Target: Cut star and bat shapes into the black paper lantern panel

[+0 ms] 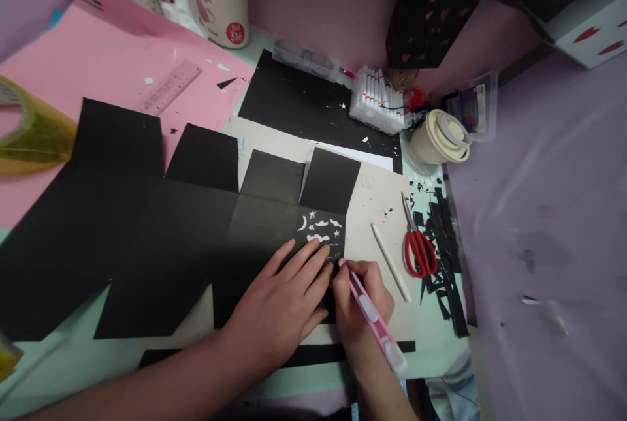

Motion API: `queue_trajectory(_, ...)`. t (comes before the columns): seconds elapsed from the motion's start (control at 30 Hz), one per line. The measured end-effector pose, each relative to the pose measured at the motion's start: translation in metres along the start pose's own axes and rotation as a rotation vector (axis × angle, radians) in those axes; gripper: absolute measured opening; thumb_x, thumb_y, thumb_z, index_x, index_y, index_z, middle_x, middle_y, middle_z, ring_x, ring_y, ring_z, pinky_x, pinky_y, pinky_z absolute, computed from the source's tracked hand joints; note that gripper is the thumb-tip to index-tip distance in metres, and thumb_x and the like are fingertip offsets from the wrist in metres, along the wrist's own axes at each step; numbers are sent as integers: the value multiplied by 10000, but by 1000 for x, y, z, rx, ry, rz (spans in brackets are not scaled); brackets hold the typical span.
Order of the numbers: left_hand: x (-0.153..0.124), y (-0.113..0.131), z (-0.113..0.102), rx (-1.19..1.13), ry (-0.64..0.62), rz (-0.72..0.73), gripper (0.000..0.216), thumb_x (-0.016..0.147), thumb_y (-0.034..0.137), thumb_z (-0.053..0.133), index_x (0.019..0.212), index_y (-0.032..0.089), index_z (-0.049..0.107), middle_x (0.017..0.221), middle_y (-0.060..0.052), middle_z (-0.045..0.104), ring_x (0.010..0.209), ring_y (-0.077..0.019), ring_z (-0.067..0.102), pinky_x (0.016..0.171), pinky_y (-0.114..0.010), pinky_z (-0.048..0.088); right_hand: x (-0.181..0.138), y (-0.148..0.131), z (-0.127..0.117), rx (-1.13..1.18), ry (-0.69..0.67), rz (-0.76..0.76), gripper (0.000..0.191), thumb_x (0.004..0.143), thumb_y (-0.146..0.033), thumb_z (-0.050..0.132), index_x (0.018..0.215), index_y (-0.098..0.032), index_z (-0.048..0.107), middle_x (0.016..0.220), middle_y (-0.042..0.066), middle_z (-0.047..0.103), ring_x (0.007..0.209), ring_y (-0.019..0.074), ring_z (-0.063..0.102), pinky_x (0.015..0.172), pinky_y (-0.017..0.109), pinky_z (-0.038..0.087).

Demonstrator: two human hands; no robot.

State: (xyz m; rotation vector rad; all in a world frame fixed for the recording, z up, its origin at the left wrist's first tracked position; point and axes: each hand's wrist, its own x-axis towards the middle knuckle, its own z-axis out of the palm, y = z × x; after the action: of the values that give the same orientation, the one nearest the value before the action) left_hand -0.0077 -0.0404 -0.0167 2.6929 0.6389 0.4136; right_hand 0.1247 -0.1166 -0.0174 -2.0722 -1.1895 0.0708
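A large sheet of black card (186, 232), cut with flaps like an unfolded box, lies over a pale board (377, 192). Star, moon and cloud shapes are cut through its right panel, showing pale underneath; faint outlines are drawn below them. My left hand (289, 290) lies flat on the card with fingers stretched out, just below the cut-outs. A pink craft knife (372, 320) is gripped in my right hand (365, 294), its tip end down at the panel's right edge. The blade itself is too small to make out.
A white pencil-like stick (390, 261) and red-handled scissors (418, 245) lie to the right, beside black paper scraps (443, 264). Behind stand a marker box (376, 108) and a lidded cup (435, 137). A tape roll (39, 127), pink paper (112, 49) and a clear ruler (174, 85) are at left.
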Motion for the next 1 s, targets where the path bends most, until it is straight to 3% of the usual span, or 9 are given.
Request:
queue_trajectory(0.57, -2, -1, 2, -10, -13, 2, 477, 922, 458, 562, 1308, 179, 542, 1462, -63, 494, 1409, -227, 342, 1199, -409, 86, -1, 3, -1, 75, -17, 33, 93, 878, -241, 587, 810, -180, 595, 642, -23, 647, 504, 112, 574, 501, 210, 439)
queue_trajectory(1.0, -1, -1, 1, -23, 6, 3, 442, 937, 447, 539, 1289, 181, 558, 1455, -78, 499, 1400, -236, 360, 1194, -421, 145, 2, -1, -1, 71, 26, 47, 97, 872, -251, 603, 799, -188, 594, 638, -36, 641, 503, 104, 570, 506, 202, 439)
